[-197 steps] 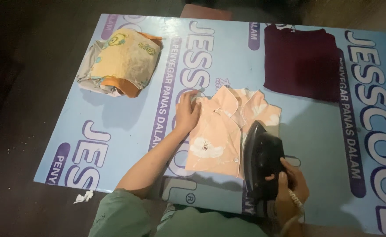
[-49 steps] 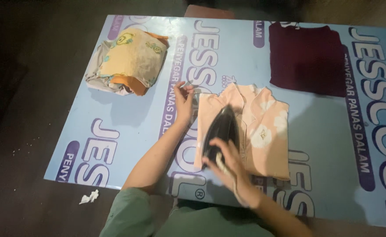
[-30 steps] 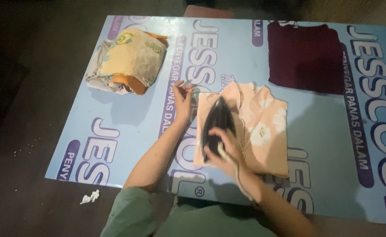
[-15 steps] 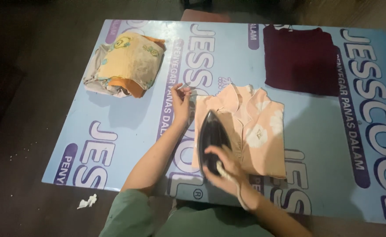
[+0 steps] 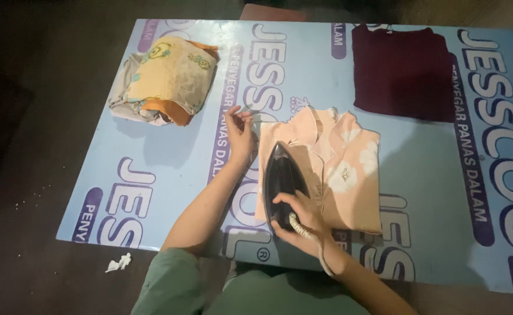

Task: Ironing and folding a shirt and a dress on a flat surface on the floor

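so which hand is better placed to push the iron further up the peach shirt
Right, probably. The right hand already grips the black iron, which sits on the left part of the peach shirt. The left hand rests at the shirt's left edge, steadying it.

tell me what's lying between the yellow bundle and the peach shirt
In the head view, the left hand rests there, fingertips beside the peach shirt. The rest of the stretch to the yellow bundle is bare blue printed sheet.

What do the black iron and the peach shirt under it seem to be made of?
Iron: probably hard plastic or coated metal, as its smooth dark shell catches a faint sheen.
Peach shirt: thin woven cloth, perhaps cotton; it lies flat and matte, with folded edges and a white flower print.
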